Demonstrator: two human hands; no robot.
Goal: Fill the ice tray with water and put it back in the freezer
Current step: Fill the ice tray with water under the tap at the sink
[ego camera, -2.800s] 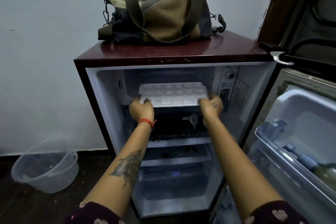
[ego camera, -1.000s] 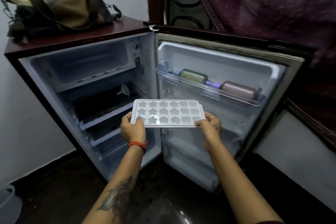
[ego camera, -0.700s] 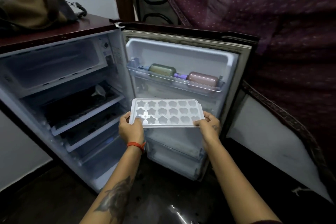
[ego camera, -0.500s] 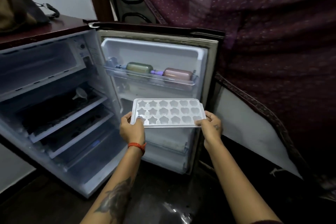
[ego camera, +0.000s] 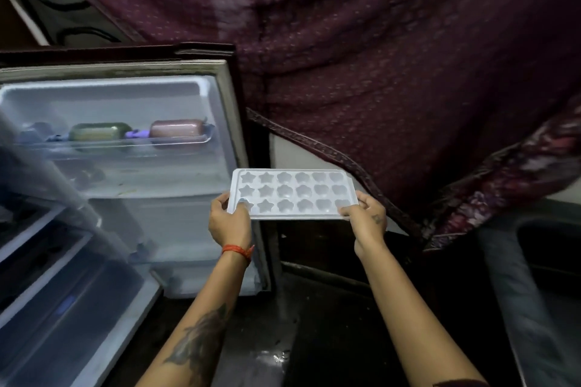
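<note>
view: single head-worn wide-angle camera
facing: forward and down, past the open fridge door toward a maroon curtain
nearness: close, forearms reaching out from the bottom edge
shared: nothing, only one view

A large maroon curtain with a fine pale dotted print hangs in folds across most of the upper view, its darker stitched hem running diagonally down to the right. Beside that hem a strip of pale wall shows. At the right edge a floral-patterned dark red cloth drapes downward over a grey surface whose form is too blurred to tell. The dark glossy floor catches a few small glints of light near the lower middle. At the upper left, black curved cables lie against a dim grey surface. The room is dimly lit.
</note>
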